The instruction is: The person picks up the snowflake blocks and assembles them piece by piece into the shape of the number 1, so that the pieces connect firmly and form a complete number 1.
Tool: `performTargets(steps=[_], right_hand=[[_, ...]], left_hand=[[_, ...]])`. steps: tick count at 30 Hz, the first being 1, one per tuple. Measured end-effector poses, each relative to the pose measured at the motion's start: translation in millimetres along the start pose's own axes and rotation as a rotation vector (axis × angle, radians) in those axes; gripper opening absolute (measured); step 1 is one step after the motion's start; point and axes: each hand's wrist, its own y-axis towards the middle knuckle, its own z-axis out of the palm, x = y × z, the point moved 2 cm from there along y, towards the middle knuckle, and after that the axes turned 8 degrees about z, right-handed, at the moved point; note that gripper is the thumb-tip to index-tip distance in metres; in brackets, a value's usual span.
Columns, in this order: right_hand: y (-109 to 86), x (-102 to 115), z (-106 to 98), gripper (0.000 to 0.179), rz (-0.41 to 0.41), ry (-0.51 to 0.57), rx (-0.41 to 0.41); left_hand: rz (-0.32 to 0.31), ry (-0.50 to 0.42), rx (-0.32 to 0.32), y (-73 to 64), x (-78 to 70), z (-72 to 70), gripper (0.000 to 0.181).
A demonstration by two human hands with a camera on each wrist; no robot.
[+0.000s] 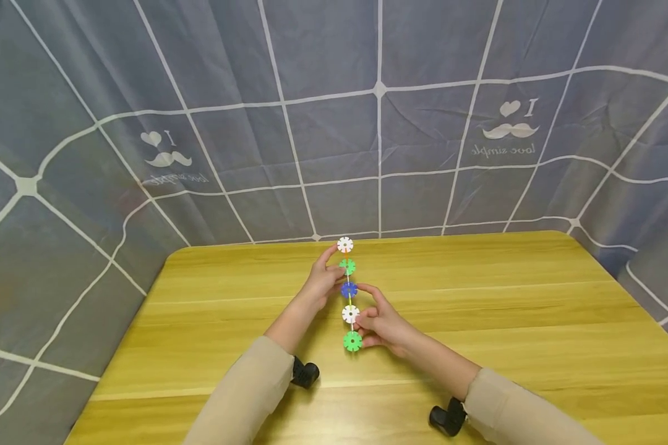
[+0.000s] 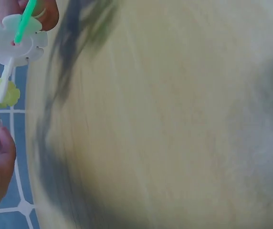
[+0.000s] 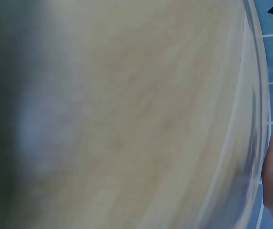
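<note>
A chain of notched plastic discs [image 1: 349, 289], slotted edge to edge, stands out over the table. White, green and blue discs show face-on; orange and yellow ones between them show as thin edges. Along its upper left side my left hand [image 1: 321, 279] holds the chain, thumb and fingers near the green and blue discs. From the right, my right hand [image 1: 386, 324] pinches it near the lower white disc [image 1: 350, 314], one finger reaching to the blue disc. In the left wrist view a white disc [image 2: 7, 42] and a yellow disc [image 2: 11, 93] show at the left edge.
Below the hands lies a wood-grain table [image 1: 200, 334]. A grey curtain [image 1: 334, 148] with white lines hangs behind it and at both sides. Black wrist cameras sit at the left cuff [image 1: 305, 373] and the right cuff [image 1: 447, 418].
</note>
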Motion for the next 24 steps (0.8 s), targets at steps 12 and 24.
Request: performTargets(steps=[12,24], right_hand=[[19.1,0,-1,0.069,0.047,-0.051,-0.093],[30.6,6,-4,0.067,0.12,-0.106,-0.125]], left_hand=[[0.015,0.1,-0.003,18.4,10.6,-8.4,0.059],[0.003,0.095,-0.052,29.4,18.8,-7.3,0.054]])
